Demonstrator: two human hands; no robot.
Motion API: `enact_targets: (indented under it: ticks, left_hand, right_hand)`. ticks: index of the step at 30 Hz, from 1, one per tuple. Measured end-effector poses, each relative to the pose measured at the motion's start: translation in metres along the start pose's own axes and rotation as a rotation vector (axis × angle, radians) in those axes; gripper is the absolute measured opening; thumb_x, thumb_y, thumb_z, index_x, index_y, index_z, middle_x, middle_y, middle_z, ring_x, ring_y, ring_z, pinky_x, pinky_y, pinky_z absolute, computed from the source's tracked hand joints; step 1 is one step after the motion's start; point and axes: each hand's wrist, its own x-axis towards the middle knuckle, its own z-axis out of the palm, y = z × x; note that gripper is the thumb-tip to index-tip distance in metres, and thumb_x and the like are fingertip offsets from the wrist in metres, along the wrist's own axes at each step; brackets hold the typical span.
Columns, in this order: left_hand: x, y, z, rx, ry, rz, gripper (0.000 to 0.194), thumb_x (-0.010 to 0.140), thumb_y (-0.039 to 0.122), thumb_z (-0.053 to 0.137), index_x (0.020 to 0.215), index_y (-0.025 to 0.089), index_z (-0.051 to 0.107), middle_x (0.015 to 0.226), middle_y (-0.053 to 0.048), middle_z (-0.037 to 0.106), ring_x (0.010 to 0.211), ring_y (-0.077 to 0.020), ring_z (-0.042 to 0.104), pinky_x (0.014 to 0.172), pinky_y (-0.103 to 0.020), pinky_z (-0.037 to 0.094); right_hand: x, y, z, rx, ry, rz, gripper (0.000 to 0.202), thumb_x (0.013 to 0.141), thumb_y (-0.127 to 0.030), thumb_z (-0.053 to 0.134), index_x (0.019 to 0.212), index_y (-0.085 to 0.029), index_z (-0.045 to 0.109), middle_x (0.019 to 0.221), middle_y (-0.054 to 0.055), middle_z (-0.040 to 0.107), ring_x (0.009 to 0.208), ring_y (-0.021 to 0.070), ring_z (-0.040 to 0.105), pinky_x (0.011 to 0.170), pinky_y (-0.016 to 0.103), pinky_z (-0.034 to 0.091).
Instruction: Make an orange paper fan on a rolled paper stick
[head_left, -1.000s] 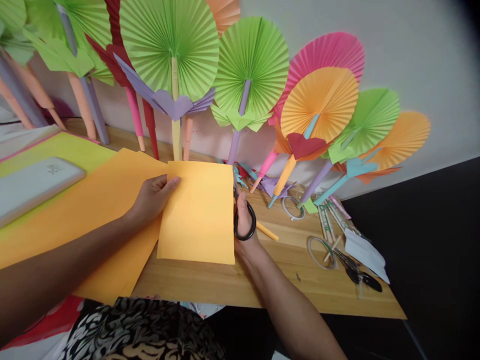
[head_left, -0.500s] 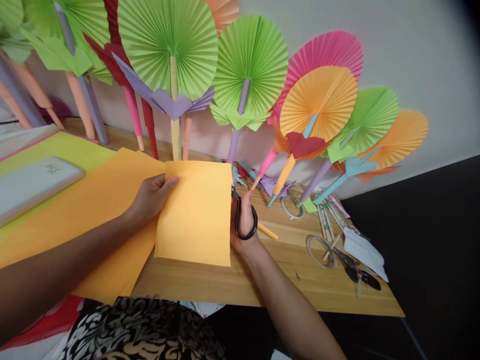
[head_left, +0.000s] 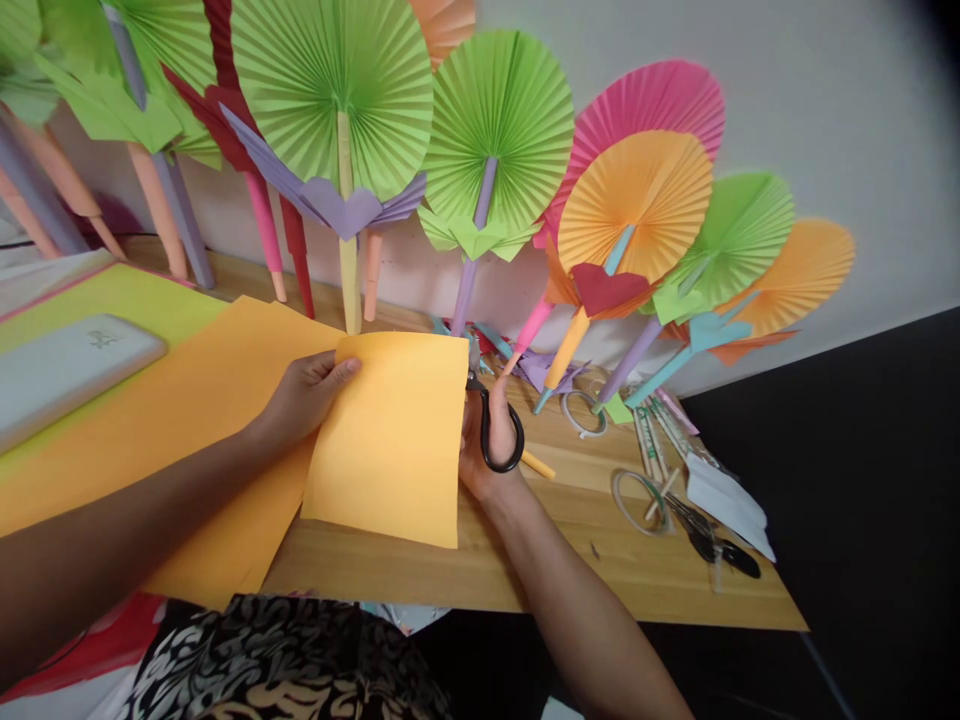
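A light orange paper sheet [head_left: 390, 440] is raised above the wooden table. Its upper left edge is pinched between the thumb and fingers of my left hand [head_left: 304, 400]. My right hand [head_left: 491, 440] grips black-handled scissors [head_left: 504, 462] at the sheet's right edge, thumb through one loop. The scissor blades point away from me, and part of them shows beside the sheet's upper right corner. Some fingers of my right hand are hidden behind the paper. Larger orange sheets [head_left: 187, 420] lie under my left forearm.
Paper fans on rolled sticks, such as a green fan [head_left: 499, 130] and an orange fan [head_left: 637, 205], lean along the wall. A white power bank [head_left: 75, 375] lies at left. Tape rolls [head_left: 641, 500], another pair of scissors [head_left: 739, 560] and paper scraps lie at right on the table [head_left: 600, 570].
The held sheet has tilted and shifted slightly, its lower edge nearer to me. My right hand and the scissors have moved a little to the right, and my left hand slightly right too.
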Motion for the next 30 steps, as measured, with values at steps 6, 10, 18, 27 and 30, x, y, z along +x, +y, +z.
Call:
enact_targets:
  ticks: [6,10,18,27,30]
  left_hand:
    - [-0.0001,0.0013,0.0023,-0.01,0.0,-0.005,0.054,0.061,0.071,0.077,0.074,0.018,0.07,0.069,-0.004,0.07,0.063,-0.02,0.064,0.052,-0.025,0.05]
    - [0.0001,0.0017,0.0028,-0.021,-0.007,-0.01,0.053,0.061,0.07,0.077,0.074,0.018,0.07,0.07,-0.004,0.071,0.064,-0.0196,0.064,0.053,-0.025,0.051]
    - [-0.0014,0.0043,0.0035,-0.001,0.014,-0.022,0.041,0.065,0.058,0.078,0.068,0.019,0.067,0.067,-0.003,0.069,0.064,-0.0199,0.063,0.052,-0.025,0.05]
    - [-0.0019,0.0041,0.0025,0.016,0.012,-0.009,0.037,0.07,0.056,0.072,0.069,0.019,0.066,0.067,-0.003,0.068,0.062,-0.0194,0.063,0.051,-0.025,0.049]
    - [-0.0017,0.0034,0.0024,0.014,0.002,-0.011,0.043,0.069,0.061,0.073,0.07,0.018,0.066,0.07,-0.004,0.07,0.062,-0.0193,0.063,0.051,-0.025,0.048]
  right_hand:
    - [-0.0012,0.0011,-0.0001,0.027,-0.039,0.0,0.069,0.088,-0.079,0.04,0.119,-0.023,0.064,0.049,-0.008,0.051,0.035,0.0086,0.031,0.046,0.026,0.047]
    - [-0.0018,0.0026,0.0012,0.015,0.002,-0.017,0.069,0.084,-0.08,0.045,0.116,-0.023,0.065,0.05,-0.007,0.054,0.035,0.01,0.034,0.044,0.027,0.046]
    - [-0.0035,0.0038,0.0002,0.012,-0.027,-0.007,0.066,0.081,-0.083,0.048,0.101,-0.024,0.068,0.038,-0.011,0.033,0.033,0.0092,0.024,0.044,0.028,0.048]
    - [-0.0026,0.0038,-0.0008,-0.015,-0.034,0.025,0.071,0.073,-0.09,0.049,0.047,-0.024,0.038,0.036,-0.008,0.024,0.033,0.0073,0.024,0.035,0.023,0.035]
    - [-0.0024,0.0049,-0.0015,0.023,-0.016,0.024,0.071,0.069,-0.088,0.057,0.046,-0.023,0.038,0.035,-0.009,0.026,0.033,0.0064,0.026,0.033,0.021,0.032]
